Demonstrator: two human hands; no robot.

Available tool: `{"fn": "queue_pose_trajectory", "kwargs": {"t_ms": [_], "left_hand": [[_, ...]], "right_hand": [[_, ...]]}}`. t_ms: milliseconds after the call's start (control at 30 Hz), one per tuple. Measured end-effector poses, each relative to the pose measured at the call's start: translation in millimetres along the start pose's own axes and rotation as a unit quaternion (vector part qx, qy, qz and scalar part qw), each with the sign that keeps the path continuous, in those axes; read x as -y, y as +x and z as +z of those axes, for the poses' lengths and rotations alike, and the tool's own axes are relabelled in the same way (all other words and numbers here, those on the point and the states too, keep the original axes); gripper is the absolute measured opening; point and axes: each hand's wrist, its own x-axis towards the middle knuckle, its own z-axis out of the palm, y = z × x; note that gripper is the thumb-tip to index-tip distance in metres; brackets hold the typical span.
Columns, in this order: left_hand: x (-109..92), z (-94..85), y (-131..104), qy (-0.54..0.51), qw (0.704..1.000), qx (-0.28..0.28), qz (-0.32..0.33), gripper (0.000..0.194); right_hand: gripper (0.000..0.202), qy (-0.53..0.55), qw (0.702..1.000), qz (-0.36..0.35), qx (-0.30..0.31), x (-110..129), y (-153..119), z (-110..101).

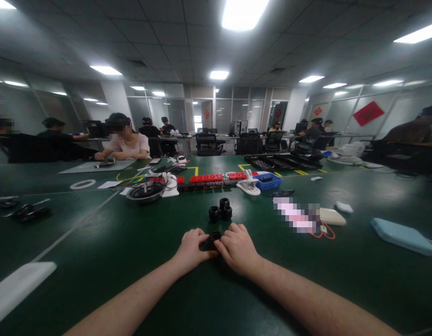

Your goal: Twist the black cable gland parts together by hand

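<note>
My left hand (193,247) and my right hand (239,248) meet low over the table in front of me. Between them is a small black part with a round opening (215,235), its exact kind unclear. Left thumb and fingers close around its left side, while the right fingers are curled against its right side. Just beyond, three glossy black ring-shaped parts stand close together: one at the back (224,203), one at left (213,213) and one at right (226,213).
A row of red blocks (207,178) crosses the green table (167,284) farther back. Beside it are a blue bin (268,181), a white stand (249,185) and a bowl of dark cables (145,193). A pale blue case (403,235) lies right. A person (132,142) sits opposite.
</note>
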Motion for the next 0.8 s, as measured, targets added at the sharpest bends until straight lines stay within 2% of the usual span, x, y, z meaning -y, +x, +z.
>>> {"fn": "queue_pose_trajectory", "kwargs": {"t_ms": [367,500,667,800], "left_hand": [[2,4.0,1,0.011,1.0,-0.005,-0.002,0.037],[3,4.7,1,0.006,1.0,0.004,0.001,0.038],[-2,1.4,0,0.008,1.0,0.016,0.0,0.037],[-8,-2.9,-2,0.001,0.999,0.032,-0.005,0.033]], "right_hand": [[0.032,-0.049,0.998,0.043,0.016,-1,5,-3],[0.038,-0.052,0.997,0.054,0.035,-1,6,-2],[0.046,-0.045,0.996,0.06,0.044,0,7,2],[0.043,-0.03,0.996,0.072,0.043,1,7,5]]}}
